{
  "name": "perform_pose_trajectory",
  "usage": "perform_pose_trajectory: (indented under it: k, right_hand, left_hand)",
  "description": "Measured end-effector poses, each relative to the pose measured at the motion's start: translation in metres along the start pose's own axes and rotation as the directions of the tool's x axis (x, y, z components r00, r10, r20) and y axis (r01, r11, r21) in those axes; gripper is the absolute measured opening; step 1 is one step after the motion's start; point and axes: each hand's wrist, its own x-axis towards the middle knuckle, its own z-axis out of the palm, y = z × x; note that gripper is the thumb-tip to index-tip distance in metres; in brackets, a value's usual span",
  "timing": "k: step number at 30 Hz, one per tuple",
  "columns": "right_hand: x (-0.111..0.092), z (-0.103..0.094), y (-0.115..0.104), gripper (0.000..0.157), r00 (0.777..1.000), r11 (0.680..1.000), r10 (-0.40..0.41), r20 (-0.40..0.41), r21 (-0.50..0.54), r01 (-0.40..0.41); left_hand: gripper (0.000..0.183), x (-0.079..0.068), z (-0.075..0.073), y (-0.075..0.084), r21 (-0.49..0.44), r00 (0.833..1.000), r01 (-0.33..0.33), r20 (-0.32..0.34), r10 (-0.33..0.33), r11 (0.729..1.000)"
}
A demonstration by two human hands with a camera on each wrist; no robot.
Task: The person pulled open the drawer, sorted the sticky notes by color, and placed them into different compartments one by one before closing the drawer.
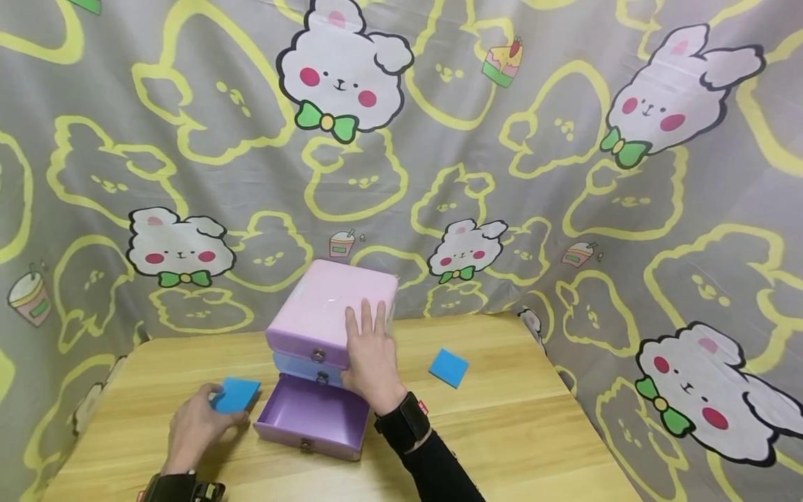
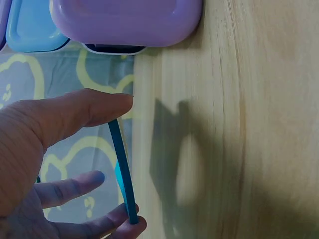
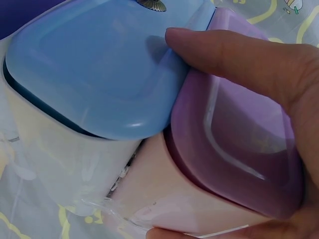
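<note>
My left hand [image 1: 196,427] pinches 1 blue pad [image 1: 235,395] by opposite edges, apparently to leave its faces free, just left of the pulled-out drawer [image 1: 314,411]. My right hand [image 1: 374,359] lies spread over the chest's [image 1: 323,296] top and front, probably steadying it; the 2nd pad [image 1: 449,367] lies on the table [image 1: 521,418] beyond, with chest and right hand between the 2 pads.

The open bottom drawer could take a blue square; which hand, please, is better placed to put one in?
Probably the left hand: it pinches a blue square beside the open drawer, while the right hand rests on the drawer unit.
</note>
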Motion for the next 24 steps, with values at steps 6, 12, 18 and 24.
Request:
perform_pose_trajectory:
  k: [6,12,18,24]
  right_hand:
    - [-0.002,0.0,0.001,0.12,1.0,1.0,0.008,0.008,0.018,-0.008]
    - [-0.003,0.001,0.0,0.119,1.0,1.0,0.003,0.013,0.016,-0.003]
    - [0.0,0.0,0.0,0.121,1.0,1.0,0.002,-0.003,-0.001,-0.002]
    - [0.0,0.0,0.0,0.121,1.0,1.0,0.0,0.008,-0.003,0.0]
  left_hand:
    - [0.098,-0.004,0.003,0.001,-0.024,1.0,-0.003,-0.021,0.002,1.0]
    - [0.097,-0.011,0.004,0.003,-0.035,0.999,0.01,-0.051,-0.012,0.999]
    - [0.099,-0.014,0.002,0.009,-0.069,0.998,0.028,-0.053,-0.032,0.997]
    - [0.095,-0.021,0.002,0.01,-0.092,0.994,0.049,-0.097,-0.058,0.995]
